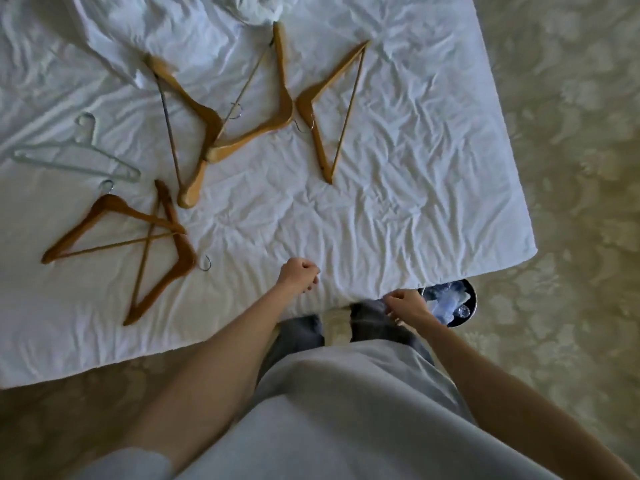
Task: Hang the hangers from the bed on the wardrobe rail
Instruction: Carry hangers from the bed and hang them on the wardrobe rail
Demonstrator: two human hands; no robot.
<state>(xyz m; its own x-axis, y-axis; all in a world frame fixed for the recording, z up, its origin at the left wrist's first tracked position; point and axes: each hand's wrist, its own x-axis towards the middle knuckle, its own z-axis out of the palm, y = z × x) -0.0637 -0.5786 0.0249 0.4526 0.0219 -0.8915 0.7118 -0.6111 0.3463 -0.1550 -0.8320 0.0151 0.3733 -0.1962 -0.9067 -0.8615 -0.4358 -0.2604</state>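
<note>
Several hangers lie on the white bed [381, 209]. Two dark brown wooden hangers [173, 251] cross each other at the near left. A pale thin plastic hanger [86, 152] lies beyond them. Three light wooden hangers spread further back: one long [204, 123], one overlapping it [282, 105], one apart to the right [322, 95]. My left hand [298, 274] hovers over the sheet near the bed's front edge, fingers curled with nothing in them. My right hand [405, 304] is by my leg, loosely closed and empty. The wardrobe rail is out of sight.
A round dark bin [472, 299] with clear plastic in it stands on the floor at the bed's near corner, just right of my right hand. Patterned beige carpet [571, 168] surrounds the bed. Rumpled bedding [256, 8] lies at the far edge.
</note>
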